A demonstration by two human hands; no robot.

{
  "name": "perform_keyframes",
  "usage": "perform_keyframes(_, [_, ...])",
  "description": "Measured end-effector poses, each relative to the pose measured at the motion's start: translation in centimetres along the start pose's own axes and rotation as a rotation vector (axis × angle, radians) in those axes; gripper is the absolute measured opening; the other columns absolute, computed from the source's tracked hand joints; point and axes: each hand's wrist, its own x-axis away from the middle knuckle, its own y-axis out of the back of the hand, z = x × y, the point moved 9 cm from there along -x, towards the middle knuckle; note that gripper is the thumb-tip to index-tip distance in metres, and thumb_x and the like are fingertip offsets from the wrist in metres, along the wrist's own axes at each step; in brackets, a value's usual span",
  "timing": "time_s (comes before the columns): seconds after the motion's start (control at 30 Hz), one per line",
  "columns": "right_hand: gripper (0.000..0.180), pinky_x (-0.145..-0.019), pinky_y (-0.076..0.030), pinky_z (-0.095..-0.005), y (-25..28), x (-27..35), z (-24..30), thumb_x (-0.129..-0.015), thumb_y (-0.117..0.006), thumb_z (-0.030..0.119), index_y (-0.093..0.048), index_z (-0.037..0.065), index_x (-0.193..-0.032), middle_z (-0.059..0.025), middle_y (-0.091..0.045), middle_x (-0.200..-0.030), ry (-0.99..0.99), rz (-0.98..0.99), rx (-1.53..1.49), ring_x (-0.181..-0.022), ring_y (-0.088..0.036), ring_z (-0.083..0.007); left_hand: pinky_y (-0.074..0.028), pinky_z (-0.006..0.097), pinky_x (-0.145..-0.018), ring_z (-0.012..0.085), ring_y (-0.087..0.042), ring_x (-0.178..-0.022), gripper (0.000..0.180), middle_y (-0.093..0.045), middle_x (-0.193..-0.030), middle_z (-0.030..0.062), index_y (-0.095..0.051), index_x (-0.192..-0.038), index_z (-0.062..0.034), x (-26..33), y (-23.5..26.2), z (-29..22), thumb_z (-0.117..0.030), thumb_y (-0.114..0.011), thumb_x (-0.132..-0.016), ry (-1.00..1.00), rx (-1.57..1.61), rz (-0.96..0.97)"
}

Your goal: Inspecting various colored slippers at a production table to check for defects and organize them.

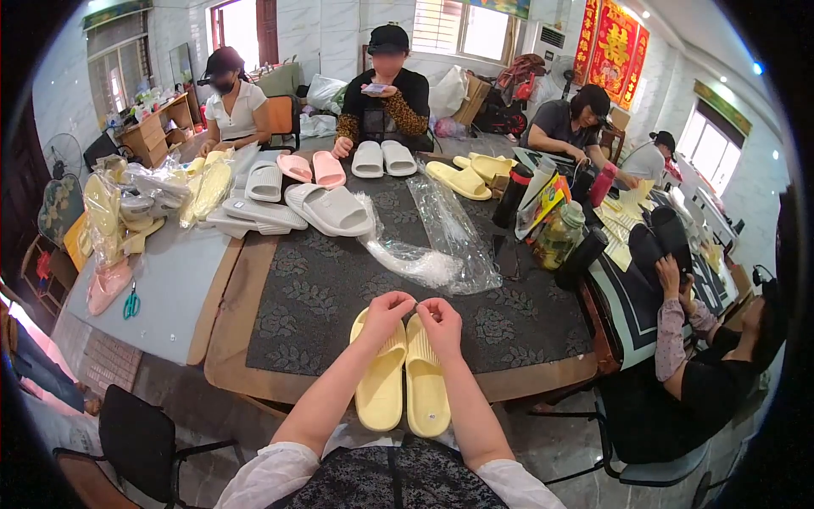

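Where a broad brown-edged table (222, 356) fills the middle of the view, a dark floral mat (314, 316) covers much of its top. Across it sits a person (392, 119) in a black cap and spotted sleeves, holding a small flat object. Long crumpled clear plastic bags (452, 231) lie on the mat, near grey slippers (329, 209) stacked and overlapping to the left. Closest to the wearer is a pair of plain pale yellow slippers (379, 397), soles down and side by side, with only a narrow gap between them; their toes point away and their rounded heels reach past the table's near edge as seen from above. The footbeds look smooth and matt, all one colour, while fine ribs run over the strap of the right slipper; much of both straps is hidden by the hands. The left hand (388, 317) and the right hand (442, 324) come together above the toe ends, thumb and fingers pinched and the fingertips meeting over the gap; whether something small is caught between them cannot be told. Smallest is a white sticker (432, 416) with dark marks, set on the right slipper's heel.
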Motion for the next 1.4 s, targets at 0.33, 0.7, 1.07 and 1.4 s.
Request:
perform_keyframes(0.33, [0.009,-0.055,-0.038,-0.0181,-0.1,-0.2,-0.5,-0.084,-0.069,0.011,-0.066,0.003,-0.087,0.0068,-0.060,-0.073,-0.013,0.009,-0.031,-0.061,-0.044,0.0000,-0.046,0.021,-0.071,0.0054,-0.057,-0.078,0.015,-0.065,-0.085,-0.0012,-0.067,-0.094,0.0001,0.2,-0.1,-0.6,-0.012,-0.066,-0.086,-0.004,-0.008,-0.016])
perform_keyframes(0.7, [0.007,-0.055,-0.038,-0.0174,-0.1,-0.1,-0.7,-0.085,-0.069,0.011,-0.066,0.004,-0.088,0.0071,-0.059,-0.073,0.000,0.003,-0.057,-0.061,-0.045,0.0005,-0.045,0.021,-0.071,0.0053,-0.057,-0.078,0.015,-0.065,-0.086,-0.0014,-0.067,-0.094,-0.0003,0.1,-0.2,-0.3,-0.013,-0.066,-0.087,0.001,-0.014,0.019])
perform_keyframes(1.07, [0.006,-0.056,-0.038,-0.0173,0.1,-0.2,-0.8,-0.086,-0.069,0.010,-0.065,0.004,-0.088,0.0076,-0.059,-0.074,0.008,0.017,-0.027,-0.062,-0.045,0.0005,-0.044,0.020,-0.070,0.0038,-0.056,-0.077,0.014,-0.064,-0.084,-0.0032,-0.067,-0.095,-0.0009,0.6,-0.6,-1.3,-0.011,-0.066,-0.086,0.023,-0.009,0.001])
perform_keyframes(1.4, [0.007,-0.055,-0.039,-0.0187,0.3,-0.4,-1.4,-0.085,-0.068,0.010,-0.065,0.004,-0.086,0.0060,-0.060,-0.073,0.021,-0.005,-0.089,-0.060,-0.045,-0.0003,-0.045,0.022,-0.072,0.0055,-0.055,-0.080,0.015,-0.064,-0.086,-0.0024,-0.067,-0.096,-0.0006,0.2,-0.6,-0.8,-0.013,-0.065,-0.088,-0.040,-0.039,0.021])
